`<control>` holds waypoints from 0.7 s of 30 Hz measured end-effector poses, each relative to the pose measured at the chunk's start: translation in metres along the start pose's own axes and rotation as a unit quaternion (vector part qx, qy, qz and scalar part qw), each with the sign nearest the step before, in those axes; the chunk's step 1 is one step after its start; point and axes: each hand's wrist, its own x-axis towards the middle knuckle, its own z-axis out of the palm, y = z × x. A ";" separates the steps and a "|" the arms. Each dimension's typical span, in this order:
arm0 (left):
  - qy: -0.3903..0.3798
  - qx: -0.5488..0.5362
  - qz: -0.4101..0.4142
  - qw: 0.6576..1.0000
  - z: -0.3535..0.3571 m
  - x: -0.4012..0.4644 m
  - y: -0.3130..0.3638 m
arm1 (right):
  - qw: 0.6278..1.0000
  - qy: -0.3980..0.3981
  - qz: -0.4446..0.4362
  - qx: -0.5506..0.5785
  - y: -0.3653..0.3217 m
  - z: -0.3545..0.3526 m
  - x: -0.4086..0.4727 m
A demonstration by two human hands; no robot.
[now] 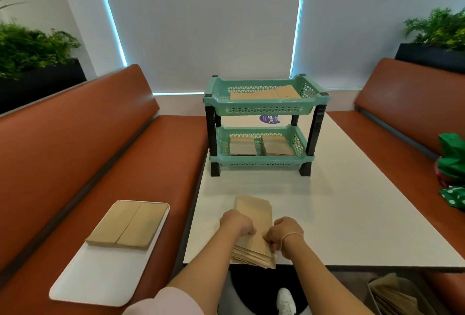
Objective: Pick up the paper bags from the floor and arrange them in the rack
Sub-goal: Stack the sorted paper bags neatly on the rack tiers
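Now both hands grip a stack of brown paper bags at the table's near edge: left hand and right hand curled round its sides.

"ClayG" on purple sticker behind rack

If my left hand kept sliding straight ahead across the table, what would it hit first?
Probably the green rack. The left hand grips the paper bag stack, and beyond that the white table looks bare up to the rack's lower tier, though depth is uncertain.
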 end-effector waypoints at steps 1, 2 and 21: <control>-0.008 0.004 0.005 1.000 0.000 -0.001 0.000 | 1.000 0.002 -0.004 -0.004 0.000 -0.001 -0.003; -0.016 0.008 0.007 1.000 0.001 -0.002 0.000 | 1.000 0.003 -0.008 -0.005 0.001 -0.001 -0.005; 0.126 0.214 0.323 0.913 -0.037 -0.029 0.002 | 0.979 0.085 -0.179 0.053 -0.002 -0.038 -0.026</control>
